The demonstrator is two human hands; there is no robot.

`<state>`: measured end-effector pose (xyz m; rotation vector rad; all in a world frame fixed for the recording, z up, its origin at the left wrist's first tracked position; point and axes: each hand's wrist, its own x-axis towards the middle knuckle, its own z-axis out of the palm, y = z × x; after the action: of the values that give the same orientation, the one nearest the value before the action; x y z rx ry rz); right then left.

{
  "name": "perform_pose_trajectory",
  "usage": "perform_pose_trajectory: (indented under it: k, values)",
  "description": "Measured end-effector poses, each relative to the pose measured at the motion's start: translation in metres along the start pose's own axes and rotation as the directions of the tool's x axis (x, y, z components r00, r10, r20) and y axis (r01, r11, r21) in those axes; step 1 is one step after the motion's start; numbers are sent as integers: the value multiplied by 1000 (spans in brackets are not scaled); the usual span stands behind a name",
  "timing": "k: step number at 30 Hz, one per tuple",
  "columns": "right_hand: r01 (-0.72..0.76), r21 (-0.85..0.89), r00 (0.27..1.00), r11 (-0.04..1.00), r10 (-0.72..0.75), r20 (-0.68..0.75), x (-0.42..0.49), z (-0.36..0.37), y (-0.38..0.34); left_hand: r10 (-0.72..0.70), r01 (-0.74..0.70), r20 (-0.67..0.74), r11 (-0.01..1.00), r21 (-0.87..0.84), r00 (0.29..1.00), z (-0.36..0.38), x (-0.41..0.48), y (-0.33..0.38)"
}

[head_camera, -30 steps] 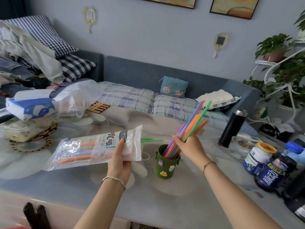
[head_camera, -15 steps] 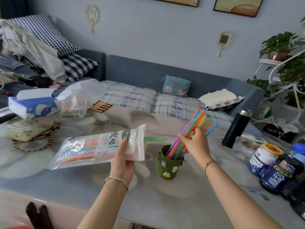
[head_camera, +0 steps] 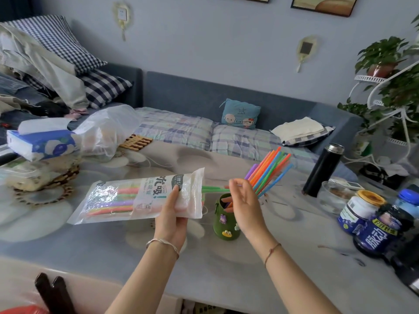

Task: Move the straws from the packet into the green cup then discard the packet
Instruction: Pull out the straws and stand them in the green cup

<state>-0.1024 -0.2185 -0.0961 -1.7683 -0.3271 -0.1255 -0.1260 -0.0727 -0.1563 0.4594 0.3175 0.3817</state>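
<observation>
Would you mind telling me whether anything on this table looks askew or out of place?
The straws in the green cup lean steeply right, fanned out rather than upright. Some green straws also poke from the open end of the packet in the left hand.

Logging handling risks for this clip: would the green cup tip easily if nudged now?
Probably tip-prone: the green cup is small and narrow, and the straws in it lean far right past its rim. A nudge likely goes unchecked: the left hand grips the packet, the right hand is open near the cup.
</observation>
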Motion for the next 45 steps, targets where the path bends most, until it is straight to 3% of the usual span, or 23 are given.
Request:
perform_pose_trajectory:
  k: [2,7,10,13,15,19,21,24,31,40,42,45]
  values:
    - [4,-32,999,999,-2,54,-2,10,2,4,-4,-1,1000,16,1000,-1,-1,-3]
    - [113,-39,993,993,-112,34,-4,21,6,-9,8,17,999,48,1000,0,-5,-7]
    - [50,190,998,981,-40,-57,-6,12,-1,0,0,-2,1000,30,1000,-1,-3,0]
    - [101,439,957,893,34,-289,-2,-6,-12,35,-35,-23,999,-14,999,-4,2,9]
    - [74,525,948,848,104,-301,0,-11,-18,37,-38,-20,999,-20,999,-5,3,10]
    - [-146,328,987,933,159,-14,-4,3,-14,0,0,9,1000,6,1000,1,-6,1]
    - [-162,255,987,953,151,62,-6,8,-14,-11,10,16,1000,8,1000,4,-10,-4]
    - [-63,223,998,973,62,15,-4,0,-22,-17,17,14,1000,10,1000,4,-12,-4]
    - [100,301,955,948,-7,-295,7,-45,-42,2,-2,-33,1000,-3,999,-3,-8,1]
    - [17,106,995,994,-26,93,0,-25,-22,-36,37,-2,999,37,999,-3,-13,-7]
    - [39,133,996,990,-49,73,0,-29,-24,-37,37,-3,998,48,999,-3,-14,-5]
    - [111,153,989,982,-93,-117,5,-45,-33,-42,42,-7,999,16,999,-5,-11,1]
